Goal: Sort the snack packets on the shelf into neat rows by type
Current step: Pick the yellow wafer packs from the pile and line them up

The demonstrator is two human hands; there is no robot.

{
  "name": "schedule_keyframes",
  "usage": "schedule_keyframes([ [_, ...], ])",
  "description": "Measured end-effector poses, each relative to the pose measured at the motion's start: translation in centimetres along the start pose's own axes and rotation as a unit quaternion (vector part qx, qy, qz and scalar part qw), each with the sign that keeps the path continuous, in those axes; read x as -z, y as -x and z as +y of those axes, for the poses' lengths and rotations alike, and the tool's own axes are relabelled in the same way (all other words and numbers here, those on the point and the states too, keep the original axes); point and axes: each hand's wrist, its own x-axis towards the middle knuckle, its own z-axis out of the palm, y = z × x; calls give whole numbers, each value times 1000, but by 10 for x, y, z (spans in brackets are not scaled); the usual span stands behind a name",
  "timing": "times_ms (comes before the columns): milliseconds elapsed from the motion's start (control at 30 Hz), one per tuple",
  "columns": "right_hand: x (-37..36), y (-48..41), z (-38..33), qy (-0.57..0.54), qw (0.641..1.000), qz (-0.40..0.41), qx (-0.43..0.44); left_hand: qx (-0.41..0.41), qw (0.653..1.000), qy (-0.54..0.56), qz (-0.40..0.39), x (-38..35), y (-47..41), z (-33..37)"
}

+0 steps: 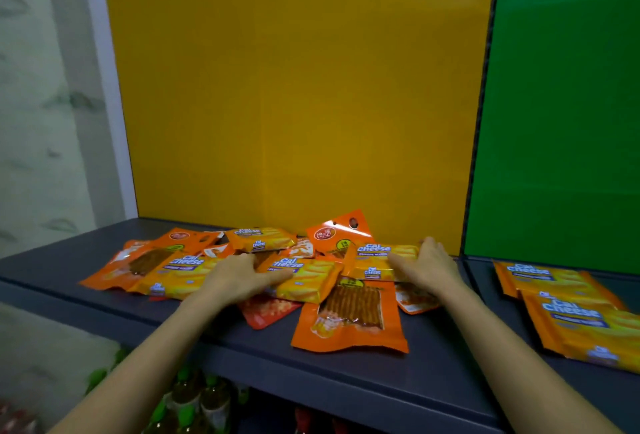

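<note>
A mixed heap of snack packets lies on the dark grey shelf (346,378). Yellow Cal Cheese wafer packets and orange pouches of brown sticks overlap each other. My left hand (242,278) lies on the left end of a yellow Cal Cheese packet (308,279) in the middle, thumb across its top face. My right hand (427,265) grips the right end of another Cal Cheese packet (372,260). An orange stick pouch (349,317) lies nearest the front edge. A red packet (265,310) peeks out under my left wrist.
Two stacked Cal Cheese packets (571,312) lie apart on the right part of the shelf. A yellow panel (294,87) and a green panel (561,104) back the shelf. Bottles with green caps (194,395) stand on the level below.
</note>
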Motion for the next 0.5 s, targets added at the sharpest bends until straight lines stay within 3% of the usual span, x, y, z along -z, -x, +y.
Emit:
schedule_keyframes([
  [133, -5, -4, 8, -14, 998, -37, -43, 4, 997, 31, -65, 7, -11, -1],
  [267, -4, -2, 12, -141, 986, -51, -78, 25, 986, 87, -142, 13, -18, 1],
  [400, -6, -2, 14, -247, 962, -59, -103, 26, 972, 169, -160, 13, -21, 2],
  [500, -2, -4, 12, -262, 959, -39, -103, 21, 941, 292, -171, 10, -26, -1],
])
